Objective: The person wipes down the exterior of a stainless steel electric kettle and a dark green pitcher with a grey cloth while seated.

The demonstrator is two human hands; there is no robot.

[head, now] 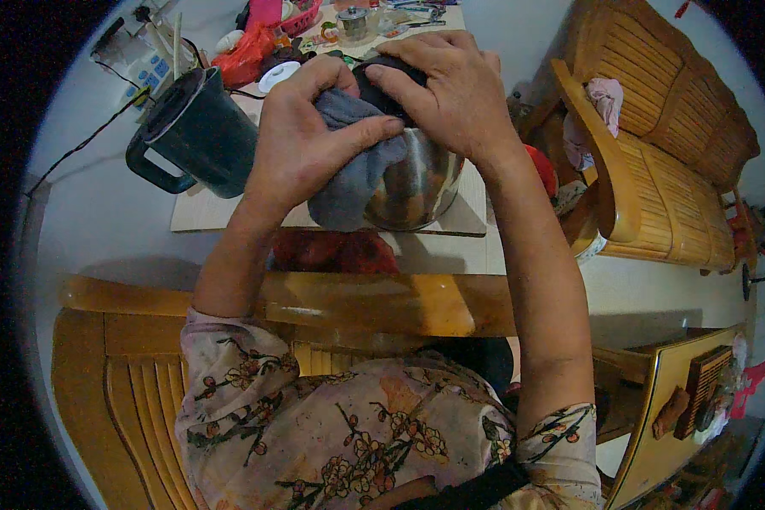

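Observation:
Before me a shiny stainless-steel vessel (421, 182), probably an electric kettle, stands at the near end of a light tabletop (217, 218). A grey cloth (350, 185) drapes over its left side. My left hand (299, 137) grips the cloth, its thumb pressing it near the metal rim. Over the vessel's top, my right hand (456, 89) curls around a black part (389, 89), thumb on the near side. Whether this part is a lid or a handle I cannot tell, as both hands partly cover it. My right fingertips are mostly hidden.
A dark green jug (213, 140) with a handle stands close on the left, near a power strip (150, 73) with cords. Behind are a red plastic bag (245, 57), a white lid (279, 75) and a glass jar (352, 24). A wooden bench (663, 185) stands right.

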